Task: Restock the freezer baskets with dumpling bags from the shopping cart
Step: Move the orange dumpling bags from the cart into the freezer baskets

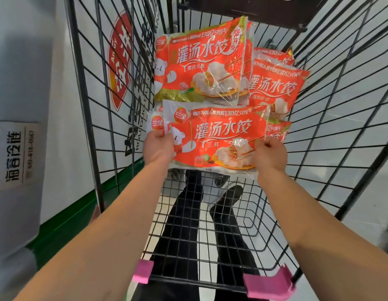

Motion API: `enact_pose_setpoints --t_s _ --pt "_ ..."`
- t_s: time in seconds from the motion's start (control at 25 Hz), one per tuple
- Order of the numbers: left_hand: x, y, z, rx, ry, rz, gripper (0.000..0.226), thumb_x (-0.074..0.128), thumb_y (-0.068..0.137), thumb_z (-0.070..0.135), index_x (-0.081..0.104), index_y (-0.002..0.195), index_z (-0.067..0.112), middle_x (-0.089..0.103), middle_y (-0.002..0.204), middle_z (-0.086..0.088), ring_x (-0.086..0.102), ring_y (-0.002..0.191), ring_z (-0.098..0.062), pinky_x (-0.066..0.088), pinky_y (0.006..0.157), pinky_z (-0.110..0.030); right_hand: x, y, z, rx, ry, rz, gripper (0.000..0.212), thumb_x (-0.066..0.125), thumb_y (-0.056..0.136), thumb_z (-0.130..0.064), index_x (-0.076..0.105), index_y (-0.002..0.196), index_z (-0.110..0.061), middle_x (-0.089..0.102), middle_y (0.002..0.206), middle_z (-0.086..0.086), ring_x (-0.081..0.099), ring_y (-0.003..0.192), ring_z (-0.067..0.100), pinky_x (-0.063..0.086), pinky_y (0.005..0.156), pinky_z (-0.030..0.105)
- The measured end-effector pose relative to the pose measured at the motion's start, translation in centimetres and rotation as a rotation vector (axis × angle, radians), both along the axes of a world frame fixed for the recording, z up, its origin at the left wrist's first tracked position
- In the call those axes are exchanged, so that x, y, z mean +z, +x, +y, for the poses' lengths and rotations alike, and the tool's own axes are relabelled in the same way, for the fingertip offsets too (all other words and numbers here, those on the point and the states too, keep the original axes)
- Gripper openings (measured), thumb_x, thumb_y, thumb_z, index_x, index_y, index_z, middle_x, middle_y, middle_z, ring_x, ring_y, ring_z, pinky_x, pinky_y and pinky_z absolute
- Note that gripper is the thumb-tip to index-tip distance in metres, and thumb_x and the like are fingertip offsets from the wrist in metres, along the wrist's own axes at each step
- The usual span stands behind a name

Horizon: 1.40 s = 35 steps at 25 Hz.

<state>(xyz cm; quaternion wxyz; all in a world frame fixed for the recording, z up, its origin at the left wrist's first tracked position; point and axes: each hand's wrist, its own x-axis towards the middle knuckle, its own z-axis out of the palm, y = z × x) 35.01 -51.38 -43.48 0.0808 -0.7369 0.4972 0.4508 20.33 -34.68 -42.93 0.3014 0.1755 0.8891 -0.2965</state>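
Both your hands are inside the shopping cart (114, 88), a black wire-mesh basket with thin crossing rods and two pink plastic caps (268, 284) on the near handle bar. Your left hand (158, 148) pinches the left edge of the front dumpling bag (214, 137), thumb on top and fingers curled under the glossy film. Your right hand (271, 156) pinches its right edge the same way, knuckles bent over the crinkled plastic seam. You hold the bag flat and face up, raised above the cart floor, its long side running left to right between your hands.

The bag is a soft, rectangular pouch of shiny orange-red plastic with white lettering, a cartoon bear and a picture of dumplings on a yellow plate. A second bag's white corner (155, 123) peeks out just behind it under your left thumb, so you may be gripping two; you cannot tell for sure.

Behind it, more bags of the same kind lie in the cart: one large pouch (199, 61) propped up toward the far wall, with another edge showing behind it, and at least two (275, 90) stacked to the right, overlapping. That makes roughly six bags in view.

Left of the cart stands a smooth white freezer wall (64, 127) with a green base strip and a red sticker.
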Motion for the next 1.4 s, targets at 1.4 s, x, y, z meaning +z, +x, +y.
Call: enact_pose_setpoints --t_s 1.4 --pt "39.2 36.2 19.0 0.554 -0.728 0.490 0.021 0.065 0.085 0.009 0.063 0.065 0.014 0.061 0.066 -0.002 0.056 0.067 -0.020 0.044 0.061 -0.031 34.5 21.4 3.4 0.866 -0.775 0.059 0.020 0.063 0.088 -0.017 0.068 0.070 -0.017 0.069 0.073 0.000 0.063 0.071 0.019 0.053 0.069 0.038"
